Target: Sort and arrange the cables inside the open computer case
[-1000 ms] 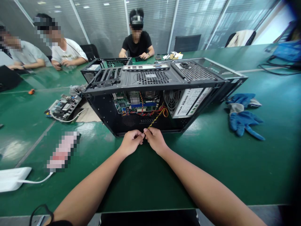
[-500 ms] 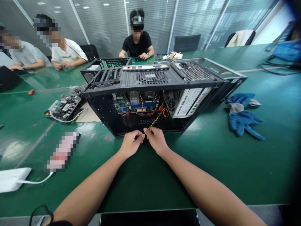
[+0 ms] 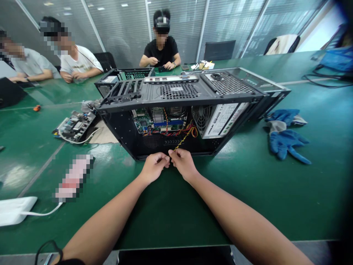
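Observation:
A black computer case [image 3: 176,99] stands open-sided on the green table, showing a motherboard [image 3: 162,121] and a power supply [image 3: 223,119] inside. From its cable bundle a twisted yellow-black cable [image 3: 184,140] runs down to the front edge. My right hand [image 3: 182,162] pinches the end of this cable. Close beside it on the left, nearly touching, my left hand [image 3: 155,167] is closed at the fingertips; whatever it grips is too small to make out. Both hands are at the case's lower front edge.
Blue gloves [image 3: 288,141] lie to the right. At left are a loose circuit board [image 3: 75,127] on cardboard, a blurred phone [image 3: 74,178] and a white power bank [image 3: 16,210]. More cases stand behind. Three people sit across the table.
My hands stay at nearly the same spot, with the left fingers shifted slightly. The person across in black has raised one hand.

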A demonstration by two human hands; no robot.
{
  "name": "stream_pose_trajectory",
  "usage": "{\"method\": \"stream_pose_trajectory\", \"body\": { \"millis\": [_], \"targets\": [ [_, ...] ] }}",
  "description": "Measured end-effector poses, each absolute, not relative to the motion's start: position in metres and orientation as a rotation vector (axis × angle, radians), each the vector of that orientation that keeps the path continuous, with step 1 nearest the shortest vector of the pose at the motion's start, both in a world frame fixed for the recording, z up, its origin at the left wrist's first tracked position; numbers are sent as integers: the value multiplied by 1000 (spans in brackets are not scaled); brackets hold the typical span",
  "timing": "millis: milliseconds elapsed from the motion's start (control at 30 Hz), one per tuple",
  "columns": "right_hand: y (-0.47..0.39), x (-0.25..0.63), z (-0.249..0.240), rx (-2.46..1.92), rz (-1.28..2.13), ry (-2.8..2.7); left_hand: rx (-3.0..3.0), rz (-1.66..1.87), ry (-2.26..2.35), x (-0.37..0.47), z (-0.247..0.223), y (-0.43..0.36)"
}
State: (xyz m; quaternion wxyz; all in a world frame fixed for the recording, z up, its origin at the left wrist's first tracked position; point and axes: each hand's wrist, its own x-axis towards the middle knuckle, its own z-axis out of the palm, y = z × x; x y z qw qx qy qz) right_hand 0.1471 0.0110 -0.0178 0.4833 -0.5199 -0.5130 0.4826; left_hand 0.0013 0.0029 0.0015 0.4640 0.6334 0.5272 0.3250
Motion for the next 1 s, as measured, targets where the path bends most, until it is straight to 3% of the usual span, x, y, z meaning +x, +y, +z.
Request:
{"method": "stream_pose_trajectory", "body": {
  "millis": [1000],
  "targets": [
    [9, 148, -15, -1380, 1114, -1266, 1533, 828, 1307, 0, -5, 3]
  ]
}}
